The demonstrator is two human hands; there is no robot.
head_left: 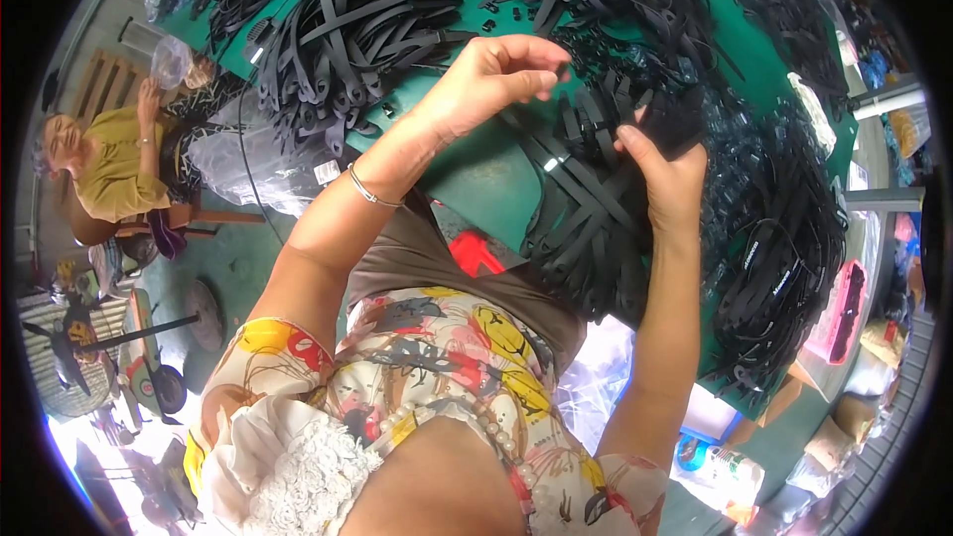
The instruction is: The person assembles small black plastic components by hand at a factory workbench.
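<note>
My left hand (488, 82) is raised over the table with its thumb and fingers pinched together. A small dark piece (563, 70) shows at those fingertips, too small to name. To its right, my right hand (675, 179) grips a black strap (678, 122), its thumb pressed on it; the other fingers are mostly hidden behind. Below and between the hands lies a pile of flat black straps (588, 228). Many small black plastic parts (594, 58) are scattered just beyond my left fingertips.
More heaps of black straps (347, 30) cover the green table (486, 201) at the far side and right. Clear plastic parts (730, 159) lie right of my right hand. A pink basket (842, 313) stands at the right edge. Another person (124, 159) sits at the left.
</note>
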